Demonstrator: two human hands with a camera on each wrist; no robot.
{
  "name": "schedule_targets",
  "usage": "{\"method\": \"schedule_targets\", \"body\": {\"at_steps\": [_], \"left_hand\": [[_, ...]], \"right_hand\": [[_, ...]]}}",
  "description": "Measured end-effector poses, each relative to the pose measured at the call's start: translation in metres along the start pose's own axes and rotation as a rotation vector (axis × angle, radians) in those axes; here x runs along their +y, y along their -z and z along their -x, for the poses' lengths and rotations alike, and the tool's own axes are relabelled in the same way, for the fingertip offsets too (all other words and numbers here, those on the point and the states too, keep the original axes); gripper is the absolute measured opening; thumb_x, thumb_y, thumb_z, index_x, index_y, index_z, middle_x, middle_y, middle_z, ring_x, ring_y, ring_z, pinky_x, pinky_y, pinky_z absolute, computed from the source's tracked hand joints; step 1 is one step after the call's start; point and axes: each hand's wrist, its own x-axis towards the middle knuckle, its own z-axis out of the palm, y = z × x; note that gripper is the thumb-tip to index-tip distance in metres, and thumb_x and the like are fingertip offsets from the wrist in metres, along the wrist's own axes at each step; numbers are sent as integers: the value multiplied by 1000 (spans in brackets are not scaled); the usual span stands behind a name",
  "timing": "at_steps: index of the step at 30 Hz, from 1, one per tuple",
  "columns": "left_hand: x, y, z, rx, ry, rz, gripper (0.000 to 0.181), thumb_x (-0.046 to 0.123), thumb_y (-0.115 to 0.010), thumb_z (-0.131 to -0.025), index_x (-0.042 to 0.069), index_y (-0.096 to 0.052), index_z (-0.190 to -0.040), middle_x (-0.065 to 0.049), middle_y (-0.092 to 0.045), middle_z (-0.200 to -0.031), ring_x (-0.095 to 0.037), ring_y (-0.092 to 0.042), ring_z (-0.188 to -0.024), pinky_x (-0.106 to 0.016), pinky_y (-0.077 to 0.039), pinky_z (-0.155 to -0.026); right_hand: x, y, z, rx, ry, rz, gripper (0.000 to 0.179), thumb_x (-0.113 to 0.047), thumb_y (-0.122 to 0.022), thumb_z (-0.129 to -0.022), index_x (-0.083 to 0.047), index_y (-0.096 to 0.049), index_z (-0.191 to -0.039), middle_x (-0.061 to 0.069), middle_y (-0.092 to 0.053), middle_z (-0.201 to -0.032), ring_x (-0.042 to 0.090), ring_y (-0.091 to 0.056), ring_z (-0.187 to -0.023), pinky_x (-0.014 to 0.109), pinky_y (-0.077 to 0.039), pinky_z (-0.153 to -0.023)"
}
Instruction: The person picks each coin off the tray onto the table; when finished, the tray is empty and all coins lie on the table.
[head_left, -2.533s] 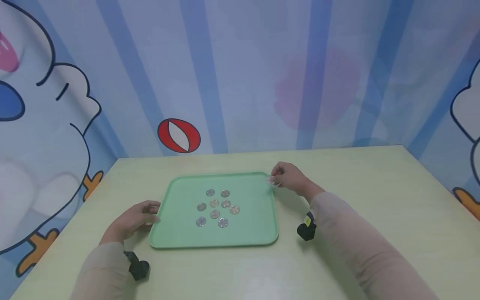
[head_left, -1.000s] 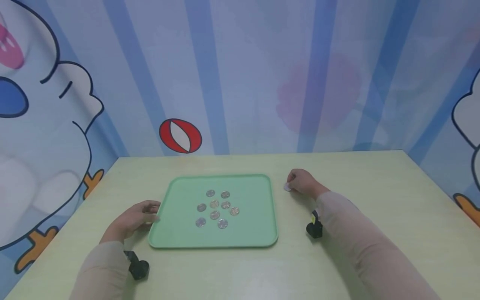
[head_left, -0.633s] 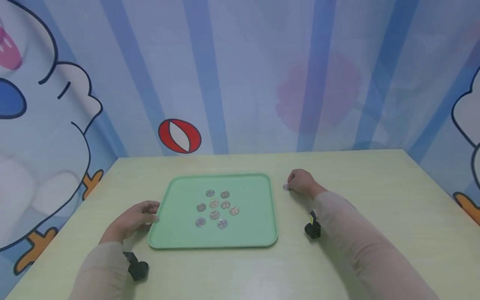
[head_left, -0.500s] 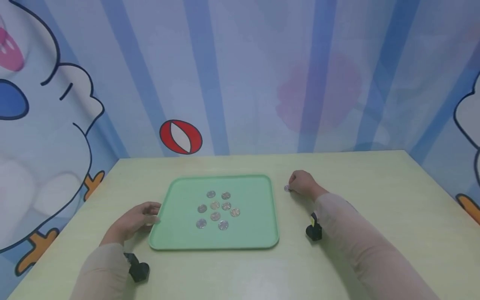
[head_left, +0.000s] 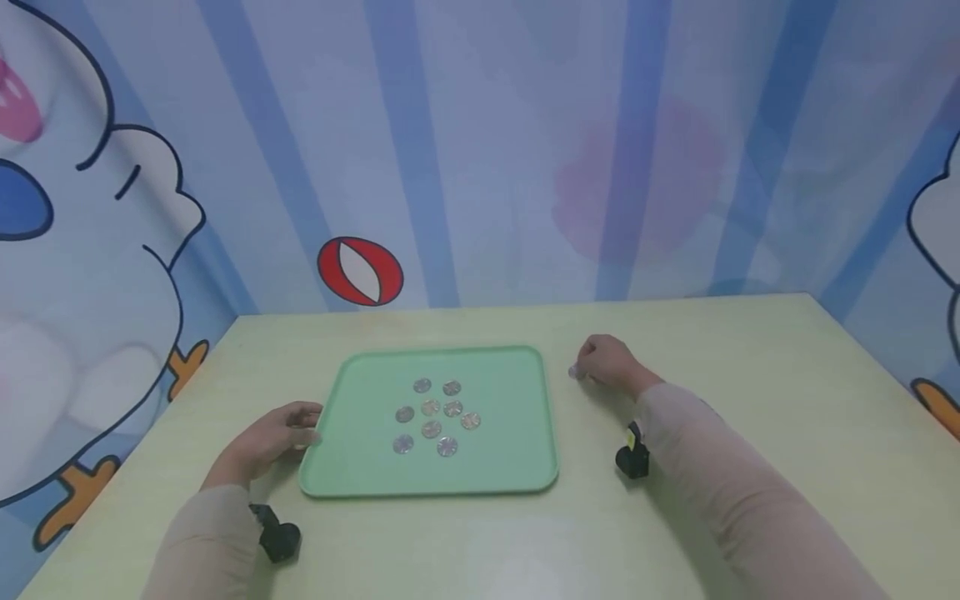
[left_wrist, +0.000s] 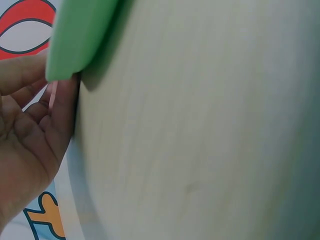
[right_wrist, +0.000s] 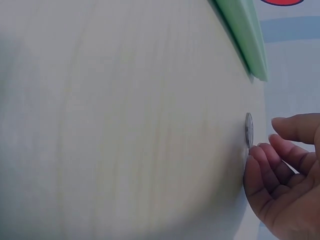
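Within the green tray [head_left: 510, 458], nine silver coins [head_left: 453, 408] lie centrally; at 9 o'clock, your left hand [head_left: 266, 433] touches its rim, fingers relaxed. Outside, at 2 o'clock, one coin [right_wrist: 249, 130] lies by your right hand [head_left: 609, 362], thumb and fingers parted.

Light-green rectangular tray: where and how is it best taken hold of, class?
Probably grip the tray by its raised rim at both short ends, coming low from left and right: in the left wrist view the rim overhangs the pale yellow table, shadow beneath. Round silver coins lie inside, so keep it level.
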Motion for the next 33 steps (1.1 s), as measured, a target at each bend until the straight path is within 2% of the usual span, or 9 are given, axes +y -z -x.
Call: {"method": "schedule_targets", "body": {"at_steps": [10,15,18,25,33], "left_hand": [[2,1,0,-11,-12,2,53,5,-52,-82,-4,-28,-128,-27,-33,-127,-38,-38,-111,-43,-41,-87],[3,1,2,-18,-13,3,53,4,-51,-82,-5,-28,-128,-27,-32,-127,-38,-37,-112,-43,-41,-87],[4,0,3,-16,-3,-4,53,5,-52,-82,-5,-28,-128,-27,-33,-127,-38,-38,-111,-43,-41,-86],[2,-1,1,-18,-2,-2,53,5,-52,-81,-5,-28,-128,-28,-33,-126,-39,-38,-111,-43,-42,-85],[3,-1,1,-13,-2,-13,53,5,-52,-81,-5,-29,-128,-28,-33,-127,-39,-38,-111,-43,-42,-85]], "right_hand": [[-21,0,6,-26,30,-93,15,-9,-50,-83,4,-51,-91,11,-52,-82,21,-50,-72,29,-47,-62],[-27,-3,11,-55,44,-174,18,-7,-50,-83,6,-50,-95,15,-52,-90,30,-53,-86,36,-48,-74],[-29,-5,14,-75,50,-200,21,-8,-50,-84,7,-48,-99,18,-52,-96,33,-51,-92,36,-47,-77],[-35,-11,20,-94,63,-255,25,-10,-51,-84,7,-48,-103,18,-52,-100,31,-52,-91,36,-47,-78],[-46,-18,26,-144,114,-310,25,-11,-51,-85,6,-49,-103,17,-53,-100,31,-52,-92,37,-46,-79]]}}
